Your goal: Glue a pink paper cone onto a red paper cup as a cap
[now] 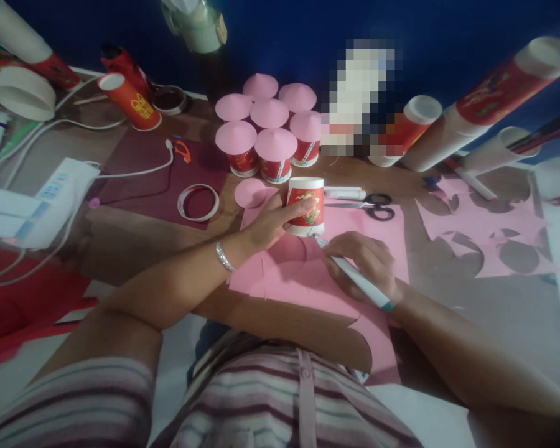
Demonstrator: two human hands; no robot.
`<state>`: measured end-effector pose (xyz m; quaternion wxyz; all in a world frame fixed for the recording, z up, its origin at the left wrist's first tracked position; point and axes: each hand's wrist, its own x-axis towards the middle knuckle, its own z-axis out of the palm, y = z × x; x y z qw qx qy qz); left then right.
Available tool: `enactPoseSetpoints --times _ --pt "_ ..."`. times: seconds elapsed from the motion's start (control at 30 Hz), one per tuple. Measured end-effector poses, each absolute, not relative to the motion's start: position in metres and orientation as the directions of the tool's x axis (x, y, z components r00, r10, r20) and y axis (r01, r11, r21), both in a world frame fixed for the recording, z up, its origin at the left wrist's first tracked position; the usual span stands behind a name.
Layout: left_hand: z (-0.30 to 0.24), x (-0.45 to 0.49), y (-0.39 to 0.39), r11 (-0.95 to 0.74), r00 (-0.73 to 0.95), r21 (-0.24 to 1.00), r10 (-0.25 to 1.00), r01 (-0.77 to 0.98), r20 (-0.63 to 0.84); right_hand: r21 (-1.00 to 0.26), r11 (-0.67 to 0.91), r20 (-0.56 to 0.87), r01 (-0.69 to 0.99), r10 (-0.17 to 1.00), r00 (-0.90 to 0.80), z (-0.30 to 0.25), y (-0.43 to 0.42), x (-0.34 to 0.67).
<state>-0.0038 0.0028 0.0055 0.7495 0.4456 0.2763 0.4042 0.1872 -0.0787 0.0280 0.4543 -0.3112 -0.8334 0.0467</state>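
My left hand (276, 218) is closed around a short red cardboard tube (303, 208) with white rims and a printed picture, its thumb across the front. My right hand (366, 258) grips a long white pen-like tool (361, 283) with a teal end. The tool's grey tip is at the tube's lower rim; I cannot tell whether it is a marker or a cutter. Under both hands lie pink paper sheets (289, 274). A pair of black-handled scissors (379, 206) and white markers (345, 194) rest just beyond the tube. A pink paper disc (251, 193) sits left of it.
Several red tubes topped with pink paper cones (275, 144) stand at the back. A cardboard ring (198, 203) lies on a maroon sheet (154, 174). To the left is a white power strip (51, 199) with cables. Cut pink scraps (490, 233) and long tubes (490, 106) are on the right.
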Motion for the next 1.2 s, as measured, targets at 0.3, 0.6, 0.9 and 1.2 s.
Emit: enactPoseSetpoints --times 0.3,0.6,0.9,1.2 --pt "0.0063 -0.0033 0.0017 0.290 0.527 0.885 0.848 -0.364 -0.061 -0.362 0.801 0.734 0.477 0.560 -0.385 0.0260 -0.0781 0.1881" --pt "0.0071 -0.0032 0.0008 0.299 0.535 0.887 0.842 -0.352 -0.071 -0.356 0.816 0.736 0.455 0.545 -0.401 0.0255 -0.0770 0.1863" --pt "0.0068 -0.0029 0.0007 0.319 0.519 0.874 0.850 -0.368 -0.092 -0.365 0.810 0.720 0.460 0.559 -0.413 0.0252 -0.0776 0.1870" --pt "0.0052 -0.0030 0.0008 0.307 0.524 0.879 0.848 -0.363 -0.080 -0.373 0.808 0.712 0.457 0.565 -0.417 0.0231 -0.0779 0.1879"
